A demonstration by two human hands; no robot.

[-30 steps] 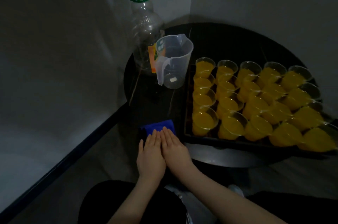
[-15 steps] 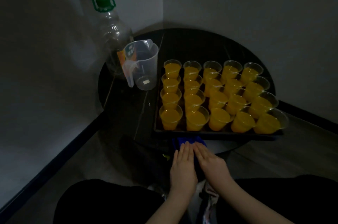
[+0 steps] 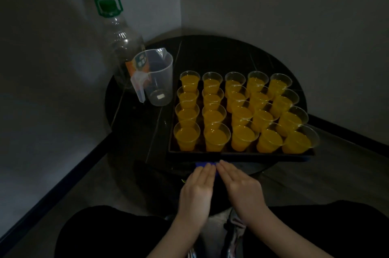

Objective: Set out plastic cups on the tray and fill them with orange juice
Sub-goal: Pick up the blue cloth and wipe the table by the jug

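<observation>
Since a moment ago the blue cloth has slid further under the fingertips; only a sliver shows now, at the near rim of the round dark worktop. Both hands lie flat, palms down, fingers straight and together, gripping nothing. Left hand and right hand sit side by side, fingertips nearly meeting on the cloth.

Just beyond the fingertips: black tray, near edge overhanging the worktop rim. On it, plastic cups in four rows of five, packed rim to rim, all filled with orange juice.

Beyond and left of the hands: clear measuring jug, empty, upright, beside the tray's far left corner. Behind it, touching or nearly so, a large clear bottle, green cap, looks empty, against the wall.
</observation>
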